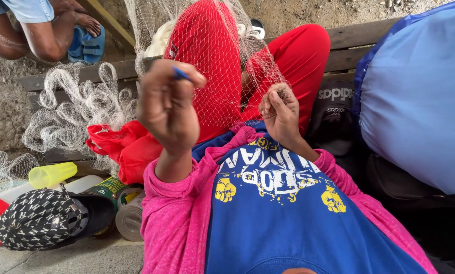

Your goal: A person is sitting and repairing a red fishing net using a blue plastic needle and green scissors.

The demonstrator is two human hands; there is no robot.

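My left hand is raised in front of me, its fingers closed on a thin blue tool that pokes out between thumb and forefinger. My right hand is held lower and to the right, pinching the mesh of a pale fishing net. The net drapes over my knees in red trousers and stretches between both hands. I wear a pink jacket and a blue printed shirt.
More bunched net lies on a wooden bench at left, beside a red bag. A patterned cap, a yellow cup and cans sit at lower left. A blue bag fills the right. Another person's legs are top left.
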